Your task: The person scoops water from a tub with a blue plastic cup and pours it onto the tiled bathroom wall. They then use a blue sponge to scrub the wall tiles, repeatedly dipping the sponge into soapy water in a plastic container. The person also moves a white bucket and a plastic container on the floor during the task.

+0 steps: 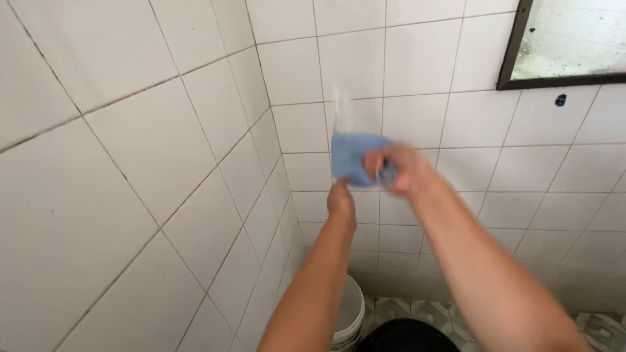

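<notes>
Both hands hold a blue cloth (352,156) up before the white tiled wall (417,117): the left hand (340,199) grips its lower edge, the right hand (399,169) has its fingers clenched on its side. A dark-framed mirror (567,42) hangs upper right; a white bucket (349,316) stands on the patterned floor (600,329) below.

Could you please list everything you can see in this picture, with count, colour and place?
Cloth: one, blue, held up before the far wall, blurred.
Wall tiles: many, white, on the left and far walls.
Mirror: one, dark frame, top right on the far wall.
Mark: one, dark blue, on a tile under the mirror.
Bucket: one, white, on the floor in the corner, partly hidden by the left arm.
Floor tiles: patterned grey and white, bottom right.
Dark object: one, black, bottom edge; kind unclear.
Left hand: one, grip on the cloth's lower edge.
Right hand: one, grip on the cloth's right side.
</notes>
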